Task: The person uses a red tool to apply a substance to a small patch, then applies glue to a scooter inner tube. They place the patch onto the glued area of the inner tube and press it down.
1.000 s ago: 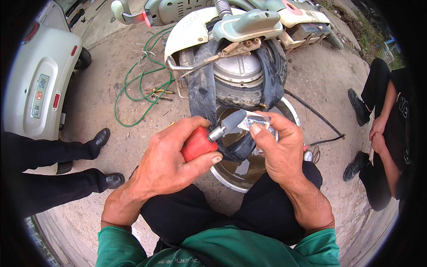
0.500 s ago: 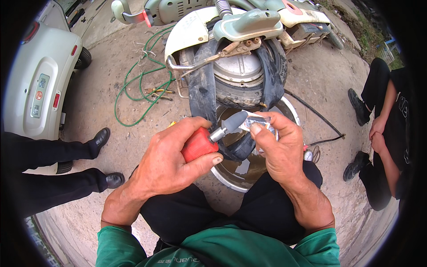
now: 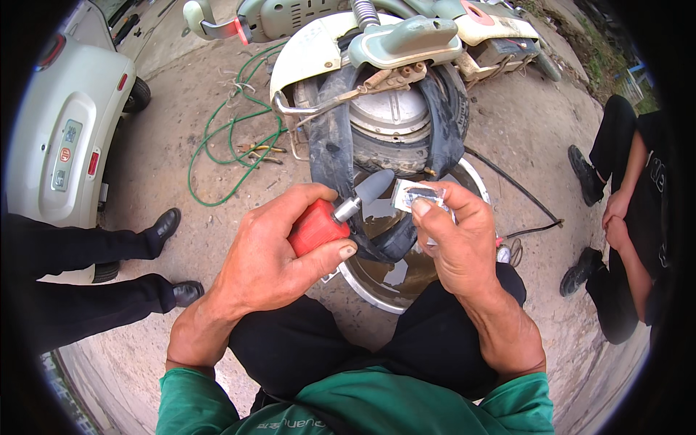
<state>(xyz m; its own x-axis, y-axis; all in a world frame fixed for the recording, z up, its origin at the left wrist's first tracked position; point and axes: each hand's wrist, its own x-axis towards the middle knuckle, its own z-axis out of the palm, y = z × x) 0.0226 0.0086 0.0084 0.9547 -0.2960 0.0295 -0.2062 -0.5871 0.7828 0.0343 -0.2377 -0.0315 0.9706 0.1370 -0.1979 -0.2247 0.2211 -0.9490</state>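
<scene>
My left hand [image 3: 268,246] is closed round a red handheld grinder [image 3: 317,229] whose metal chuck carries a grey cone-shaped grinding bit [image 3: 375,186]. Pinched between the thumb and finger of my right hand [image 3: 464,239] is a small white packet [image 3: 415,194] with a dark piece showing on it, perhaps a tire patch. The bit's tip points toward the packet, with a gap between them. Beyond my hands, a black inner tube [image 3: 330,156] hangs out of a scooter's rear tire [image 3: 391,154]; its lower loop dips into a basin [image 3: 377,297] of murky water.
The grey and white scooter [image 3: 406,43] lies across the far side. A green hose [image 3: 210,130] and pliers [image 3: 262,151] are on the concrete at left. A white car [image 3: 72,123] and a standing person's legs [image 3: 101,246] are at left, a crouching person [image 3: 627,217] at right.
My left hand has drawn the grinder slightly left, widening the gap from bit to packet. The packet's face now shows more fully in my right hand.
</scene>
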